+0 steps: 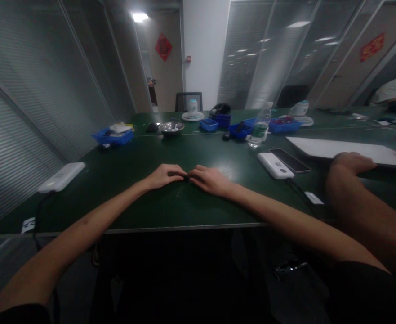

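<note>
A small black object [186,178] sits between the fingertips of the left hand [162,176] and the right hand [213,181], low over the desk [171,209] or on it; which of the two cannot be told. Both hands have their fingers drawn narrow, pinching it from either side. The fingertips cover most of it, so its shape and exact kind are hard to make out in the dim light. At the right, a co-worker's hand [354,162] lies beside a white panel [339,149], and another hand there is cut off by the frame. The desk's near edge runs below the wrists, under both forearms. Green desktop stretches from the hands forward to a metal bowl [171,128], and leftward to a white power bank [62,177]. On the right, well apart from the right hand, a second power bank [276,165] lies beside a smartphone [289,160].
</note>
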### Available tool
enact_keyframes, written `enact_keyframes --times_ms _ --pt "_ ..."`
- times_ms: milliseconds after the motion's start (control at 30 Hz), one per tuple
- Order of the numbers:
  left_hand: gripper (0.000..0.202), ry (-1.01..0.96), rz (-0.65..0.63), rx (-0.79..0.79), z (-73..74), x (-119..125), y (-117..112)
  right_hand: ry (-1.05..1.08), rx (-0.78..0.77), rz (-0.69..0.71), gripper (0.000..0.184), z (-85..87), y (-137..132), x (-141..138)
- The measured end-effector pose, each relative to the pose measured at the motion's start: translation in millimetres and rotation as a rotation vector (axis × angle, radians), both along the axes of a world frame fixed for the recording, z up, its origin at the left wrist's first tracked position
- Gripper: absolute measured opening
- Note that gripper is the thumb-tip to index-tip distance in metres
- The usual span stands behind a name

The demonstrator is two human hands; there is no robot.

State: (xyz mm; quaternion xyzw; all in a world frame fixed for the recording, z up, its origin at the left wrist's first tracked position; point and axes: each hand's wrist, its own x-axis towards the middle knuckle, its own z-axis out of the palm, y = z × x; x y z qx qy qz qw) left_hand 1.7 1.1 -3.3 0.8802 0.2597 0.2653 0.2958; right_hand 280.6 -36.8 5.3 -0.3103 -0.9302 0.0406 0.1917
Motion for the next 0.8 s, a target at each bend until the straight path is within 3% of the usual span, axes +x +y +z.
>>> enact_keyframes --times_ms 300,467,633,800 --pt "0.029 0.093 0.113 0.096 -0.3 -11 12 -0.01 0.013 -0.103 0.031 -1.5 2 0" --pt "0.035 0.181 0.328 0.126 -3.1 -69 46 -0.006 -0.001 -0.13 0.03 1.4 4 5" --pt "0.044 0.238 0.549 0.018 -5.5 -133 67 -0.017 -0.018 -0.133 0.031 2.7 4 6" --pt "0.044 0.281 0.51 -0.014 0.6 -141 63 -0.012 -0.027 -0.118 0.03 3.3 4 5"
